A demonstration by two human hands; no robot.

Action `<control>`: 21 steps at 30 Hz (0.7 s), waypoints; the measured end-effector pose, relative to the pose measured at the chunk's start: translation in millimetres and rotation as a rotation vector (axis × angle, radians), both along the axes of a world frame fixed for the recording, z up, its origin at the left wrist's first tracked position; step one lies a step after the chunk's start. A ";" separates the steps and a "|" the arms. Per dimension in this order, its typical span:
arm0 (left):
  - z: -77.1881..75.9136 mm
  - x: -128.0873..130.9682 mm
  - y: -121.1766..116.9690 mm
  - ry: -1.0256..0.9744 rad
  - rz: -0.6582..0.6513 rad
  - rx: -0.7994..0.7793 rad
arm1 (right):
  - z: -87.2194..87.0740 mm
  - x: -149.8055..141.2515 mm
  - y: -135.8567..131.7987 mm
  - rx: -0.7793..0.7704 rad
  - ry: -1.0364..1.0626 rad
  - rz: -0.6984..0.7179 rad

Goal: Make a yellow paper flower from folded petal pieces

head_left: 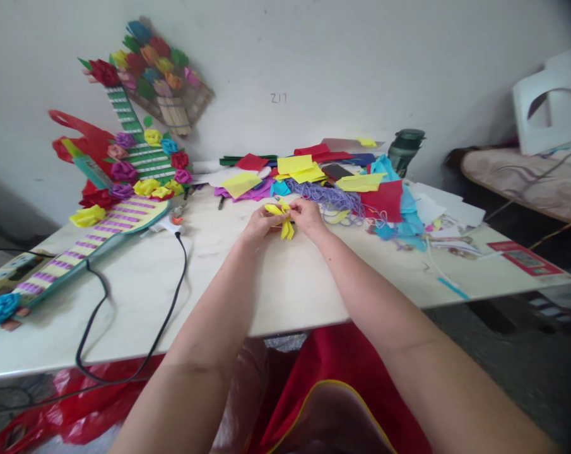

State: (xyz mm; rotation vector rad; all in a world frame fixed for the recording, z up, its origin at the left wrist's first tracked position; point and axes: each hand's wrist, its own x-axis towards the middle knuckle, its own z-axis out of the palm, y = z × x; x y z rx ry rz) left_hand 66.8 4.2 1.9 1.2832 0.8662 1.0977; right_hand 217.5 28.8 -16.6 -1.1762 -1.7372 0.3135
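A folded piece of yellow crepe paper (288, 230) is held between my two hands above the middle of the table. My left hand (262, 225) is closed on its left side, the fingertips pinching it. From the right, my right hand (306, 217) pinches the paper near its upper middle. Pleats of the paper fan out below the fingers and a bit sticks up above them. Just behind my hands lies a tangle of purple yarn (330, 195), with yellow paper sheets (297, 167) and a red sheet (383, 200) around it.
At left stand boards decorated with paper flowers (146, 157), with a glue gun (169, 222) and its black cord (183, 271) beside them. A dark green bottle (406, 151) stands at the back right. Paper scraps (448, 205) and a red card (524, 258) lie on the table's right side.
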 end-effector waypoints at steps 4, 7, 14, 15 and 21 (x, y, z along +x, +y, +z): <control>-3.0 0.0 3.0 -0.004 -0.004 0.020 | 2.0 -3.3 -2.6 -0.028 0.054 -0.059; -3.7 0.2 3.7 0.000 -0.005 0.021 | 3.9 -4.4 -3.9 -0.037 0.079 -0.033; -0.9 1.7 2.6 0.063 0.065 0.002 | 9.1 -5.8 -8.6 -0.072 0.066 -0.096; -0.2 1.9 2.3 0.074 0.074 0.001 | 9.8 -6.2 -9.7 -0.071 0.060 -0.102; -0.9 2.3 3.6 0.074 0.125 0.021 | 12.7 -8.2 -14.1 -0.047 0.028 -0.113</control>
